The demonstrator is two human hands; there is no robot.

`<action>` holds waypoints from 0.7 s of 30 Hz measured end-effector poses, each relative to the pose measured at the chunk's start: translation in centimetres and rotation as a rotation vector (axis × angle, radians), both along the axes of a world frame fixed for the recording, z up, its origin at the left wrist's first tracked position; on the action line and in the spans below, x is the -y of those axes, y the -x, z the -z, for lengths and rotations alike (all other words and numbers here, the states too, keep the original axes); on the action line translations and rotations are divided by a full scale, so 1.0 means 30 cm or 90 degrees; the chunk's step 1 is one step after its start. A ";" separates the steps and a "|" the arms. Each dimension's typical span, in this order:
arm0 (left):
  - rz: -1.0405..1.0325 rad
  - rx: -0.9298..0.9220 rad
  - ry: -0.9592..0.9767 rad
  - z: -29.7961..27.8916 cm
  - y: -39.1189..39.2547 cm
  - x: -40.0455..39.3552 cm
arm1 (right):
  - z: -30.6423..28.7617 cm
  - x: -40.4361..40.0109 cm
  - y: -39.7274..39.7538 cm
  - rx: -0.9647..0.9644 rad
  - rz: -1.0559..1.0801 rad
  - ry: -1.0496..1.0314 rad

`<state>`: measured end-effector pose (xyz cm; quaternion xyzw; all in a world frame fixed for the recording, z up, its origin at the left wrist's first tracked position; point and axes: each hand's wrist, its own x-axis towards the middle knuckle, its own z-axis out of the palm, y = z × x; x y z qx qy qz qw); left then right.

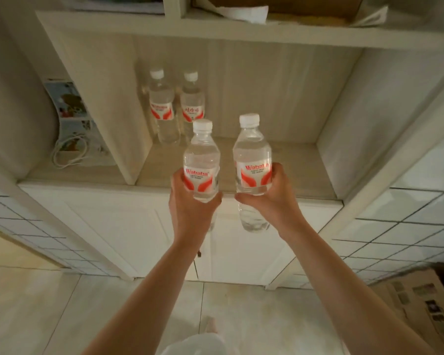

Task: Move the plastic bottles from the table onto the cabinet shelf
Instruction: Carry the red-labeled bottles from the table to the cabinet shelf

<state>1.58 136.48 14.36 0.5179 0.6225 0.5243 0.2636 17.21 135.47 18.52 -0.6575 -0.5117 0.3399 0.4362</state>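
before the cabinet shelf [280,160], i hold two water bottles upright, left hand [192,201] gripping one [201,160], right hand [269,198] the other [251,155]; next, set both beside the two shelved bottles [176,106].

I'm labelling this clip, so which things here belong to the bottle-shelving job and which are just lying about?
Part of the job:
- bottle in the left hand
- bottle in the right hand
- two bottles already on the shelf
- cabinet shelf

Just lying about:
- white cable
- picture cards
- cardboard box on the floor
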 end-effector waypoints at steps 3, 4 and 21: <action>0.000 0.037 -0.028 -0.023 0.003 -0.122 | -0.018 -0.121 0.020 -0.024 0.023 -0.030; -0.002 0.046 -0.035 -0.027 0.004 -0.155 | -0.019 -0.154 0.027 -0.028 0.036 -0.041; 0.010 0.097 -0.050 0.057 -0.024 -0.373 | 0.118 -0.355 0.048 -0.058 0.110 -0.140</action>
